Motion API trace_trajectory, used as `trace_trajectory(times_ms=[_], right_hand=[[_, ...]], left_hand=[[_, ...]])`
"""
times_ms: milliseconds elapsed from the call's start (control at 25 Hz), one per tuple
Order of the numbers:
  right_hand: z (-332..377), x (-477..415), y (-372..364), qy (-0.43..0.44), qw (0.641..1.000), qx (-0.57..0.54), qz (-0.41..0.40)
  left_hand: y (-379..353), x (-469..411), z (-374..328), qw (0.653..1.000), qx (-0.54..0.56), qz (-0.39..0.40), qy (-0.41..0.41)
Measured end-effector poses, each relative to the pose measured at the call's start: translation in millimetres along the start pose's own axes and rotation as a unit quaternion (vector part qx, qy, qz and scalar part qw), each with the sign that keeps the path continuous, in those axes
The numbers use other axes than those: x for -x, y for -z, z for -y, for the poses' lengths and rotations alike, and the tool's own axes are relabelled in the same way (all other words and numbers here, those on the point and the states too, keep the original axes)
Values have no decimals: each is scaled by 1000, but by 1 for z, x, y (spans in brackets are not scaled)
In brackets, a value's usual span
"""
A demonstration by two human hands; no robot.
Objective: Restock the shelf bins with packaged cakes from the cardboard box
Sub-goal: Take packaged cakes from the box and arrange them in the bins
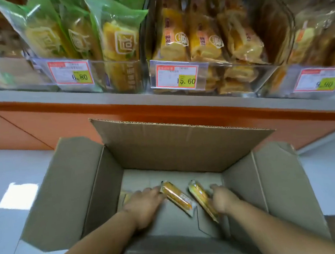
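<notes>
Right now both hands are down inside the cardboard box, which stands open just below the shelf. The box is nearly empty: two cake packets lie near the centre of its floor. A sliver of a third packet shows at the box's left wall, mostly hidden by the left hand.

Left hand: seen from the back, fingers reaching to the far end of the left cake packet and touching it. Can't tell if that's a pinch or bare contact; motion blur.

Right hand: fingers curled round the right cake packet, gripping along its long edge. The packet looks tilted up off the box floor.

Handling, my read: light, soft sponge in slick film wrap. It crushes easily and slides in the fingers. Take each one across the middle of the body with a loose wrap. Avoid the crimped end seal, since the packet would swing or the seal could tear. One per hand looks fine.

Likely target above the box: the clear shelf bin with the 15.60 price tag, which holds similar yellow cakes. The green-wrapped packs above the box's left side are a different product.
</notes>
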State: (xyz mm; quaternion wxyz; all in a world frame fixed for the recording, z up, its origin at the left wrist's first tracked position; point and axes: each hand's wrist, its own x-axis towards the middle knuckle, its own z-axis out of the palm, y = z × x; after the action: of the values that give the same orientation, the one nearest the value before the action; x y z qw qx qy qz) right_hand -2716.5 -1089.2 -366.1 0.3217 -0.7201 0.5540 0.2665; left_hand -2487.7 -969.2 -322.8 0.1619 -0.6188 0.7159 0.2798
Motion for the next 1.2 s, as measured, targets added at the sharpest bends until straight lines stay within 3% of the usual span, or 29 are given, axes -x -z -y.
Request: trace_trajectory(times_ms=[280, 520, 640, 800, 1040, 1200], right_hand=[[-11, -21, -49, -68, 995, -68, -18], [-7, -20, -42, -98, 971, -220, -3], [-11, -9, -35, -83, 957, -279, -3], [-13, 9, -28, -58, 934, -351, -22], [-3, 48, -10, -22, 908, -411, -76], [-2, 80, 16, -7, 879, -449, -162]], left_hand=[[-39, -79, -6, 999, 24, -2, 34], [-49, -115, -23, 994, -78, 26, 70], [-45, -101, -18, 993, 20, 23, 117], [-22, -68, -4, 960, 216, -12, 177], [20, -21, -23, 918, 374, -14, 133], [47, 3, -35, 884, 459, -47, 77]])
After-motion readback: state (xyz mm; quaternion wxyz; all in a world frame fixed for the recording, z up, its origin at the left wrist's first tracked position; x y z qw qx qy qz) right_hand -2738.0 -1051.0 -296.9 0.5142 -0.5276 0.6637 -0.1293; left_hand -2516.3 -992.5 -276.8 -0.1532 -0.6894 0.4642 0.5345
